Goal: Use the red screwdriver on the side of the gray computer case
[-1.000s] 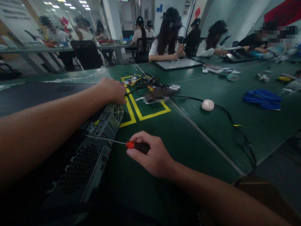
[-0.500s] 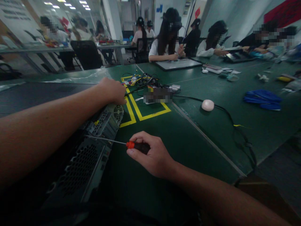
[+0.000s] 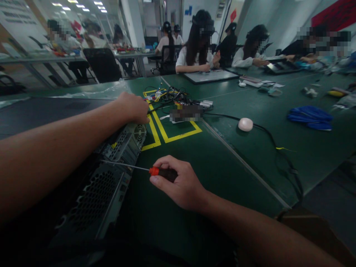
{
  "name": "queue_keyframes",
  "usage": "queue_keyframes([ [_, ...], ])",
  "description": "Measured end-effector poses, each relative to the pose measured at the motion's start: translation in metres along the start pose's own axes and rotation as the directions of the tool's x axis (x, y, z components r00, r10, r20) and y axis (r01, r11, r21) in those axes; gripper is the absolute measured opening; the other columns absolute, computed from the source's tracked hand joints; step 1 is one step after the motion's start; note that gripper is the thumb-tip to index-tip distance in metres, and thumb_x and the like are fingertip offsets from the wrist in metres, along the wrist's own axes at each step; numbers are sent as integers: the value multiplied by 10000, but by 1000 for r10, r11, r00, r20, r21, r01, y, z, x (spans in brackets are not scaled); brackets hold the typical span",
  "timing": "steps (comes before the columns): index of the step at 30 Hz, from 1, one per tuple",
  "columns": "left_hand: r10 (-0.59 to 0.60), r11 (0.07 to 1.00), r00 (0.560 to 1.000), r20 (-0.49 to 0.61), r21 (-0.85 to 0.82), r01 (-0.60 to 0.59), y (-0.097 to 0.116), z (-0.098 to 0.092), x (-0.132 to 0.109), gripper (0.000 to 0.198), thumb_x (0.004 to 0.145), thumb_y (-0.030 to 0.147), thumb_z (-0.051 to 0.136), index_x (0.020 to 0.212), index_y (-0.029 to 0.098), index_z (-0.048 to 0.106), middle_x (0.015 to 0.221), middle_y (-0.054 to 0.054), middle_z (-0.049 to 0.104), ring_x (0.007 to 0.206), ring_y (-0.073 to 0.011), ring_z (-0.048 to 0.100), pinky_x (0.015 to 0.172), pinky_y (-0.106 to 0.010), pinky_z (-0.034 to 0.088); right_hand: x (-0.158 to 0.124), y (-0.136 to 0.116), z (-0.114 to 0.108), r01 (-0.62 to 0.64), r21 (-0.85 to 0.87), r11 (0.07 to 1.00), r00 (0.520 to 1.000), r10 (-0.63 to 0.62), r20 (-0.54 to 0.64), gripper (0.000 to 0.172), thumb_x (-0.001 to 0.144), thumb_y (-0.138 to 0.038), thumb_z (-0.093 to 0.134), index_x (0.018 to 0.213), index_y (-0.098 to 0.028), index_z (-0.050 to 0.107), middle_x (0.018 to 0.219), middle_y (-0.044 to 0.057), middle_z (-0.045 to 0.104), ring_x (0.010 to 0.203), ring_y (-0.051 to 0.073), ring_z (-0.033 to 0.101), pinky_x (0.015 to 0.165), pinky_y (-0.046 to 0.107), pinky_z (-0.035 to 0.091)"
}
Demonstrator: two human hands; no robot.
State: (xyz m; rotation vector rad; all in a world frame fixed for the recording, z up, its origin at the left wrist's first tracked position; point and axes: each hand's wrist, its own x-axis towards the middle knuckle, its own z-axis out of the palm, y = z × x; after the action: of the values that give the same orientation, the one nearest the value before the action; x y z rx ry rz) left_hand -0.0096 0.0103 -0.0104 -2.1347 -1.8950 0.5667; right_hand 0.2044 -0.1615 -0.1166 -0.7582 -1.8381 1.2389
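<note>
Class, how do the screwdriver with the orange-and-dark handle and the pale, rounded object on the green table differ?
The orange-and-dark-handled metal screwdriver is long and thin; the pale, rounded object is squat. The right hand grips the screwdriver, while no hand touches the rounded object. Both are far smaller than the green table.

Far past the grip, to its left a black chair (image 3: 101, 63) and bright lights (image 3: 80, 6), to its right a red sign (image 3: 335, 15) on the pale wall (image 3: 294, 13).

pale rounded object (image 3: 245, 124) beside black cable (image 3: 269, 132) | blue bundle (image 3: 310, 118) at right | black chair (image 3: 102, 65), back left
</note>
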Motion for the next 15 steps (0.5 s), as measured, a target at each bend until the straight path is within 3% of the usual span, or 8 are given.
queue_keyframes([
  [5,-12,999,1000,-23,-38,11,-3,4,5,709,820,651,695,1404,270,822,1344,-207,828,1305,-472,710,1093,-586,536,1,-2,-1,-3,-23,1000,1000,3,-8,159,977,-339,797,1054,-212,741,814,-27,690,679,139,606,694,287,484],
  [11,3,1000,1000,-1,7,-3,-1,-1,1,695,851,632,671,1431,273,806,1302,-190,844,1293,-457,715,1071,-559,555,3,-3,-2,23,-96,995,1000,-24,-3,174,1053,-353,706,1052,-205,798,949,41,781,848,192,696,801,330,517],
  [15,31,998,999,9,59,-31,3,-8,-9,721,945,588,576,1468,130,763,1402,-254,795,1263,-458,726,1068,-585,563,3,-2,-1,27,-72,997,999,-24,40,233,1092,-343,623,1056,-184,789,937,50,768,831,185,688,770,321,508],
])
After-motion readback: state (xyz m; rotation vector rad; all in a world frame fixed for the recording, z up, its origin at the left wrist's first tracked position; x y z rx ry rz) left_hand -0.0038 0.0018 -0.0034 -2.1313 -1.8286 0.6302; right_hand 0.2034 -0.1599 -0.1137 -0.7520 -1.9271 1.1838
